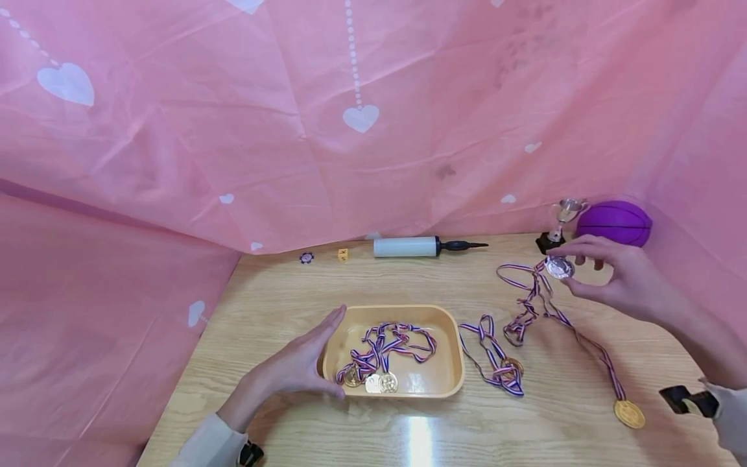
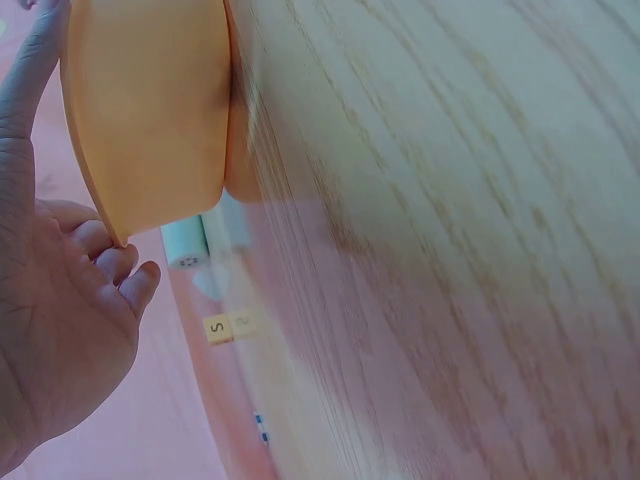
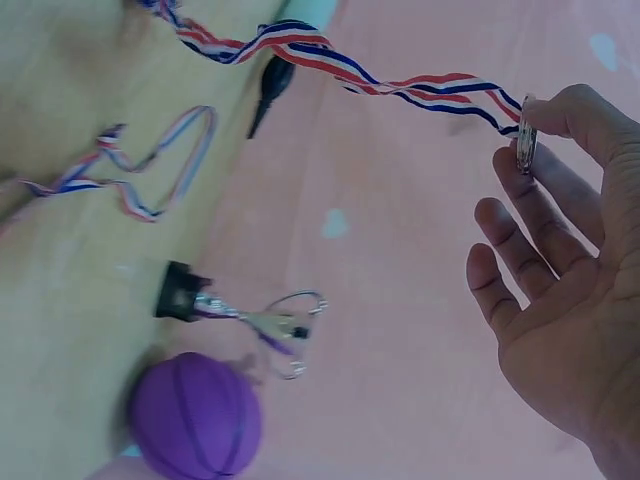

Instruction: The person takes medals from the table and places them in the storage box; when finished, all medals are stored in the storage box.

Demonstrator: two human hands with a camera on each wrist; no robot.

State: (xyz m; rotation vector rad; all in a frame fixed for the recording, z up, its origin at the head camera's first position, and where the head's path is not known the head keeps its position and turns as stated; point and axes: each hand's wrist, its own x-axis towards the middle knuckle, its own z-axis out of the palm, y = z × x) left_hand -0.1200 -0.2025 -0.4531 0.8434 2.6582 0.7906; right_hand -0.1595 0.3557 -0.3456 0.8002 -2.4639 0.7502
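Observation:
My left hand holds the left end of a yellow-orange plastic tray, its thumb near the front corner and fingers at the back one. In the left wrist view, fingertips curl at the tray's rim. Inside lie tangled striped ribbons and a few medals, among them a gold medal. Over the table's right side, my right hand pinches a silver medal between thumb and fingers. Its red, white and blue ribbon trails from it toward the table.
Right of the tray lie a ribboned medal and a gold medal. Along the back stand a small trophy, a purple ball, a hand pump, a lettered yellow block and a poker chip. Pink cloth walls the table.

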